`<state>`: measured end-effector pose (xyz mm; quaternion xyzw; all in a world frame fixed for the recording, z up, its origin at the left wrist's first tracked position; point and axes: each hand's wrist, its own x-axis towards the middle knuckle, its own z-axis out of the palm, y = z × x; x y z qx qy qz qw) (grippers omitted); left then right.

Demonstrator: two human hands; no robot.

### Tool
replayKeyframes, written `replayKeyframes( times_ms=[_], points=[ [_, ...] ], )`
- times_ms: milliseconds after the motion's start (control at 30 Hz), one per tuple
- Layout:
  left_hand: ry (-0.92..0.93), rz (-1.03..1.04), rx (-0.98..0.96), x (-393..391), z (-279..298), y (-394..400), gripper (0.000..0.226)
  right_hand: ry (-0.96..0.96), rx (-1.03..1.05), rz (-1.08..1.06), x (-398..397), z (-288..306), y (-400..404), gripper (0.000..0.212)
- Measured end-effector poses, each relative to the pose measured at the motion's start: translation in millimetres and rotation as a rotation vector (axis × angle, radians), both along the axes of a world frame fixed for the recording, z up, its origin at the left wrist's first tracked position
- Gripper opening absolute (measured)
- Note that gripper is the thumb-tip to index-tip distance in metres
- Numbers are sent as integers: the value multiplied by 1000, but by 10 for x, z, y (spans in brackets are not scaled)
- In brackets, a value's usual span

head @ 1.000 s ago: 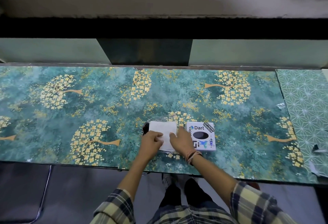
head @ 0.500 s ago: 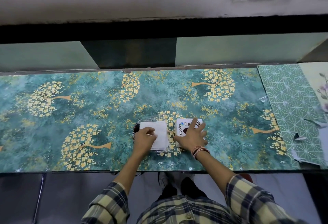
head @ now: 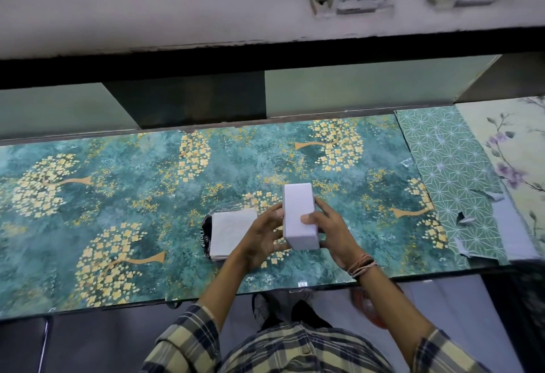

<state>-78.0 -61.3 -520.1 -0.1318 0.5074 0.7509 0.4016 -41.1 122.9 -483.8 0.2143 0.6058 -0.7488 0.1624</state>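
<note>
- At far left, the table (head: 118, 195) in its teal covering with golden trees offers you flat room for a set-down, well apart from both hands.
- Left of centre, a white pad (head: 233, 232) lies flat on a dark-rimmed sheet (head: 205, 235), just beside your left wrist; treat it as the nearest obstacle.
- Your left hand (head: 261, 238) curls against the left side of the white box (head: 298, 219) and supports it from below.
- At centre, the white box is held off the table between both hands, plain face up, its long axis running from you toward the back wall.
- Your right hand (head: 334, 235) grips the box's right side, thumb laid across the upper face; neither hand is nearer, so any turn is shared.
- Further right, a green geometric sheet (head: 448, 183) with torn edges and a floral sheet (head: 516, 166) bound the working room; the table's near edge runs just below your wrists.
</note>
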Motion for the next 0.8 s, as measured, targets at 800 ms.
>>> replayKeyframes(
  times_ms=[800],
  points=[
    [-68,250,-143,-53,-109,-102,77,-324,15,-159,180,-765,383,29]
  ],
)
